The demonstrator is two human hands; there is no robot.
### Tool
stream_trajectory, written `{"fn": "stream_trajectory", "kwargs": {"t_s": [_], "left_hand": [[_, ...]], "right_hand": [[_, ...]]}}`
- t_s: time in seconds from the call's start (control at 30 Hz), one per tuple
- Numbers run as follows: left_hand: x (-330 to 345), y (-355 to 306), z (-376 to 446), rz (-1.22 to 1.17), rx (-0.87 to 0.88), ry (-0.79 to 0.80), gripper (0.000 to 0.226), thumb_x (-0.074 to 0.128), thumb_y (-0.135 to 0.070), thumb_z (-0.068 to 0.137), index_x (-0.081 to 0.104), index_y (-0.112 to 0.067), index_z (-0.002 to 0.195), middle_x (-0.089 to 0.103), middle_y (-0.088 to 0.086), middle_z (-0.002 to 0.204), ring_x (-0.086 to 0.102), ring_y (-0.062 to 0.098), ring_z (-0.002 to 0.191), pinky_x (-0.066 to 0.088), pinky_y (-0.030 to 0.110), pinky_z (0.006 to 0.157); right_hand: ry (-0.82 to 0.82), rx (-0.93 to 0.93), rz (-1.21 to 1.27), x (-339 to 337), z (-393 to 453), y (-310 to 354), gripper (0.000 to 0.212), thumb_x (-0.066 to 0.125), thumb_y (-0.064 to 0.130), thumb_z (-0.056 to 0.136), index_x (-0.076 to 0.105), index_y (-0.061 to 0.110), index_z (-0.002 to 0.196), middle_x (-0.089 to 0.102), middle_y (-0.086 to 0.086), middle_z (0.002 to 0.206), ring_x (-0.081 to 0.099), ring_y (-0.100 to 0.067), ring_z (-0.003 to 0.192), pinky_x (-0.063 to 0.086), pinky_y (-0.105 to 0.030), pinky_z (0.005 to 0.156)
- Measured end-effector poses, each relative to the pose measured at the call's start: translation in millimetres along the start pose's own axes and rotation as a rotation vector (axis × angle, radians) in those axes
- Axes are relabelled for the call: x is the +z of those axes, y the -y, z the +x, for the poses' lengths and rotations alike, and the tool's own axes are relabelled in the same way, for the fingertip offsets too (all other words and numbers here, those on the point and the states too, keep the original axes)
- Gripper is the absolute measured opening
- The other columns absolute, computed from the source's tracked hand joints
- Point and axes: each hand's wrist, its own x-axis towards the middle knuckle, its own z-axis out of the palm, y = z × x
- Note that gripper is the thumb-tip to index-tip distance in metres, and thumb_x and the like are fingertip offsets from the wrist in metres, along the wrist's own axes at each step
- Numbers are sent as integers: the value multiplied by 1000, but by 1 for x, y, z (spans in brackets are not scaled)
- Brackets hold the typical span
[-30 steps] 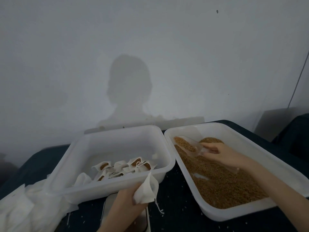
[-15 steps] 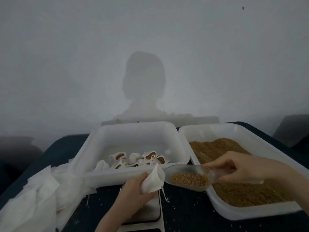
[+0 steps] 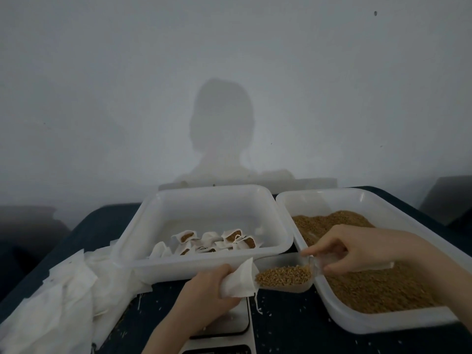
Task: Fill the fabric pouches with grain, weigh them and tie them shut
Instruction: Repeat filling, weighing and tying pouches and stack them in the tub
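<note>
My left hand (image 3: 207, 290) grips a white fabric pouch (image 3: 238, 281) above the scale (image 3: 229, 325), its mouth turned right. My right hand (image 3: 357, 249) holds the handle of a clear plastic scoop (image 3: 286, 274) loaded with brown grain, and the scoop's tip touches the pouch mouth. The scoop hangs over the gap between two white tubs. The right tub (image 3: 383, 323) holds loose grain (image 3: 378, 284). The left tub (image 3: 204, 264) holds several filled pouches (image 3: 219, 242) with open tops.
A heap of empty white pouches (image 3: 58, 297) lies at the left on the dark blue table (image 3: 288, 328). Spilled grains dot the cloth around the scale. A pale wall stands close behind the tubs.
My right hand lifted the loaded scoop out of the grain tub and carried it left to the pouch mouth. My left hand kept the pouch near the scale.
</note>
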Motion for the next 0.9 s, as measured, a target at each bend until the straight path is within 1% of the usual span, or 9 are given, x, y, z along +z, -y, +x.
{"fn": "stream_trajectory", "kwargs": {"t_s": [0.13, 0.23, 0.4, 0.5, 0.6, 0.67, 0.73, 0.8, 0.9], "left_hand": [[1, -4, 1, 11, 51, 7, 33, 58, -61, 74, 51, -45, 102, 62, -24, 90, 56, -7, 83, 43, 15, 67], [0, -8, 3, 23, 112, -13, 40, 58, -61, 75, 53, -39, 108, 63, -20, 94, 56, -1, 88, 48, 24, 78], [2, -16, 5, -46, 92, 27, 35, 60, -54, 75, 53, -38, 105, 60, -15, 96, 56, 3, 89, 51, 31, 81], [7, -18, 8, -10, 54, 1, 39, 61, -56, 75, 48, -37, 107, 59, -16, 98, 56, 2, 90, 52, 27, 78], [10, -20, 9, 15, 22, -50, 33, 61, -62, 71, 41, -44, 90, 54, -23, 86, 52, -6, 79, 42, 13, 63], [13, -21, 8, 7, 25, -85, 34, 58, -68, 66, 38, -42, 78, 52, -24, 76, 50, -12, 72, 35, 9, 52], [17, -21, 7, -47, 19, -119, 37, 54, -72, 62, 40, -40, 75, 53, -21, 70, 49, -16, 72, 36, 8, 51], [21, -20, 7, -130, -10, -139, 40, 54, -72, 60, 45, -38, 78, 57, -18, 72, 51, -15, 74, 39, 9, 54], [23, -21, 10, -233, -41, -153, 41, 59, -68, 63, 50, -35, 85, 61, -16, 78, 57, -5, 75, 49, 18, 66]], "right_hand": [[27, -11, -16, -2, 3, 6, 43, 60, 40, 88, 51, 55, 127, 59, 12, 67, 47, -3, 57, 41, -17, 58], [49, -14, -63, -3, 8, 13, 40, 58, 45, 85, 53, 59, 122, 53, 11, 61, 40, -3, 52, 35, -16, 51], [44, -2, -197, -8, 18, 37, 35, 60, 35, 84, 63, 48, 116, 56, 20, 55, 39, -1, 47, 31, -13, 48], [-28, 26, -424, -12, 23, 61, 32, 63, 33, 81, 68, 45, 110, 53, 25, 49, 41, -1, 43, 27, -9, 42], [-84, 28, -653, -13, 24, 93, 25, 63, 28, 80, 72, 37, 101, 53, 31, 49, 47, 6, 46, 32, -8, 41], [-149, 9, -847, -10, 24, 112, 29, 61, 25, 80, 71, 33, 105, 66, 23, 70, 57, 3, 63, 41, -15, 53], [-214, -15, -1003, -7, 25, 127, 32, 59, 23, 83, 69, 30, 113, 70, 9, 94, 62, -12, 87, 34, -17, 60], [-248, -26, -1123, -4, 26, 138, 32, 59, 23, 86, 67, 26, 117, 67, 4, 102, 59, -17, 100, 29, -20, 71], [-244, 15, -1254, -5, 28, 151, 30, 61, 25, 86, 66, 25, 116, 64, 4, 98, 57, -16, 103, 22, -29, 111]]}}
